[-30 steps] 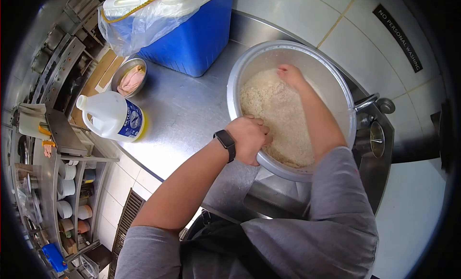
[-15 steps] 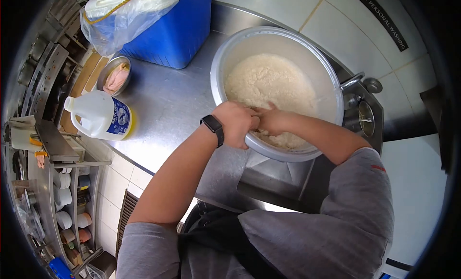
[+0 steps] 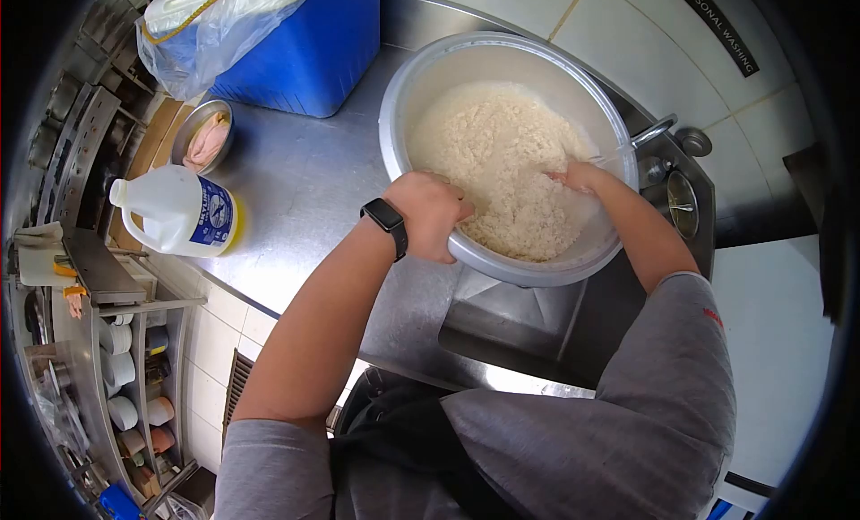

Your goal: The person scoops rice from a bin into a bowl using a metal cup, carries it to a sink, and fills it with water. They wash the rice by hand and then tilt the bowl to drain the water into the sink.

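A large grey basin (image 3: 400, 166) holds wet white rice (image 3: 502, 135) in cloudy water and rests over the sink. My left hand (image 3: 428, 214), with a watch on its wrist, is closed around the basin's near left rim. On the right side, my right hand (image 3: 580, 176) is inside the basin, its fingers sunk in the rice and mostly hidden. A clear stream of water from the faucet (image 3: 658, 130) falls into the basin just beyond the right wrist.
The steel counter (image 3: 305, 175) carries a blue cooler (image 3: 309, 50) draped with a plastic bag, a metal bowl (image 3: 224, 144) with pale pink meat, and a jug (image 3: 175, 217) of yellow liquid. Stacked bowls (image 3: 116, 368) fill shelves at lower left. The sink (image 3: 511, 327) lies beneath the basin.
My right hand has moved from beside my left hand to the basin's right side, through the rice. My left hand keeps its hold on the rim. The view has shifted slightly.
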The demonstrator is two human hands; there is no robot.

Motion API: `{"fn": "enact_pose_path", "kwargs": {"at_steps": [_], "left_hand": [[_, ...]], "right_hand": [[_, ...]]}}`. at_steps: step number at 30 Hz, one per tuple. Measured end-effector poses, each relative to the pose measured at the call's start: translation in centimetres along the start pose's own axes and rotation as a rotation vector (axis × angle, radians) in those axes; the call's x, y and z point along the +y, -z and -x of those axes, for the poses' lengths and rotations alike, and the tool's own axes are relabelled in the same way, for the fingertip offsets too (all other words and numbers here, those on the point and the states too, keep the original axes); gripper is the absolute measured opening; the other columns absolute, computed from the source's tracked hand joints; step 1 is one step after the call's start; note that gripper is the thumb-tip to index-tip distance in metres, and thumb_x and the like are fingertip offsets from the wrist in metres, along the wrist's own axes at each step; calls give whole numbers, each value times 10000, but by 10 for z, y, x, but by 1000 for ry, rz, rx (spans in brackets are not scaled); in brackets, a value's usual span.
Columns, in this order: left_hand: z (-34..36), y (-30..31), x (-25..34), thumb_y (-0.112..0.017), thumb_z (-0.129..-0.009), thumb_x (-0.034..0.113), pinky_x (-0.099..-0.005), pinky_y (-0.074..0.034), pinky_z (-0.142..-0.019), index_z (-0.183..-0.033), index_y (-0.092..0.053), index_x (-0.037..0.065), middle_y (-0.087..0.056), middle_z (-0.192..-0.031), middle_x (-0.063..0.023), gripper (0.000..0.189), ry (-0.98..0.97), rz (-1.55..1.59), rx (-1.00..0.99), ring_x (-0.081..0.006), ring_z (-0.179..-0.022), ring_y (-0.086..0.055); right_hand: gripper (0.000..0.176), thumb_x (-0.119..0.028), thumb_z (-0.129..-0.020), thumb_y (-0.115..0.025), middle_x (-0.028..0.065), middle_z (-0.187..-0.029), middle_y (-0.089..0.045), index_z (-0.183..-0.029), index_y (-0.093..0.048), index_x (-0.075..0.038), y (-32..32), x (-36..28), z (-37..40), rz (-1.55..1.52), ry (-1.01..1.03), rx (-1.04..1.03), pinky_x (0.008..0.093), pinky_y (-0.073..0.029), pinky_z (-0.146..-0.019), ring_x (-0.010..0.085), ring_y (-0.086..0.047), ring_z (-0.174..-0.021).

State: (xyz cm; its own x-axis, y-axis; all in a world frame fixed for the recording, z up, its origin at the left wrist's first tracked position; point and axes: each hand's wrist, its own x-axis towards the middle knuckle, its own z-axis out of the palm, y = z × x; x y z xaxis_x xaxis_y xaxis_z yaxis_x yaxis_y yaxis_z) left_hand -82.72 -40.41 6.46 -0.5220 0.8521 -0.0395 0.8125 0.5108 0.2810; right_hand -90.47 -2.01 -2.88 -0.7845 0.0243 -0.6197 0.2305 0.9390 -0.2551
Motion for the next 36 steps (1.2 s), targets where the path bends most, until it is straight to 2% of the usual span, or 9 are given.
{"fn": "enact_pose_path", "kwargs": {"at_steps": [5, 9, 12, 15, 17, 20, 26, 32, 36], "left_hand": [[1, 11, 5, -730, -622, 419, -395, -496, -825, -917, -690, 123, -675, -856, -90, 420, 9, -46, -77, -286, -870, -652], [2, 4, 1, -755, -577, 389, -391, -487, -777, -774, -630, 129, -629, -792, -65, 350, 1, -36, 6, -274, -818, -634], [2, 1, -1, -749, -581, 393, -388, -488, -786, -799, -644, 132, -630, -799, -65, 356, 4, -27, -16, -270, -828, -635], [1, -3, -3, -743, -587, 402, -388, -489, -795, -821, -653, 133, -632, -805, -65, 367, -19, -28, 14, -269, -837, -635], [0, -2, -3, -740, -590, 409, -389, -489, -798, -857, -664, 134, -635, -812, -63, 391, -11, -25, -15, -267, -837, -637], [0, -2, -4, -743, -588, 410, -384, -487, -802, -880, -671, 135, -637, -823, -59, 408, -27, -26, 1, -263, -846, -636], [0, -7, -6, -747, -588, 415, -377, -480, -828, -915, -674, 142, -641, -852, -44, 432, -18, -9, -32, -246, -880, -635], [2, -6, -4, -755, -582, 409, -384, -482, -833, -919, -669, 148, -640, -867, -39, 435, -19, -33, 12, -236, -905, -631], [2, -4, -4, -755, -584, 408, -392, -484, -847, -917, -662, 148, -637, -862, -39, 432, -14, -39, 38, -240, -909, -630]], "right_hand": [[524, -365, -957, -550, 174, -1252, -598, -1341, -487, -13, -37, 6, 11, -447, -490, -402, 505, -506, -882, 289, -596, -1137], [464, -366, -957, -566, 152, -1188, -636, -1267, -554, -21, -31, -31, 56, -581, -379, -494, 465, -492, -917, 270, -614, -1096], [445, -361, -923, -630, 133, -1205, -633, -1214, -602, -25, -28, -44, 71, -794, 38, -464, 423, -463, -962, 263, -611, -1090], [440, -210, -878, -682, 127, -1258, -589, -1265, -565, -36, -32, -69, 89, -335, 376, -475, 395, -497, -919, 241, -611, -1076], [428, -194, -697, -748, 159, -1008, -675, -1077, -679, -8, -61, -67, 87, 230, 689, -230, 455, -437, -960, 334, -593, -1023], [386, -155, -647, -716, 220, -949, -652, -994, -702, 14, -101, -69, 47, 666, 745, -233, 486, -425, -966, 365, -569, -1017], [341, -219, -722, -663, 242, -979, -652, -970, -713, 10, -97, -97, -12, 751, 440, -190, 445, -490, -891, 384, -599, -1023], [366, -279, -796, -628, 219, -962, -666, -978, -681, 34, -81, -118, -86, 156, 83, 207, 439, -516, -839, 352, -657, -936], [333, -259, -847, -589, 213, -978, -660, -994, -668, 29, -102, -117, -102, 411, 416, 277, 463, -513, -817, 382, -644, -937]]}}
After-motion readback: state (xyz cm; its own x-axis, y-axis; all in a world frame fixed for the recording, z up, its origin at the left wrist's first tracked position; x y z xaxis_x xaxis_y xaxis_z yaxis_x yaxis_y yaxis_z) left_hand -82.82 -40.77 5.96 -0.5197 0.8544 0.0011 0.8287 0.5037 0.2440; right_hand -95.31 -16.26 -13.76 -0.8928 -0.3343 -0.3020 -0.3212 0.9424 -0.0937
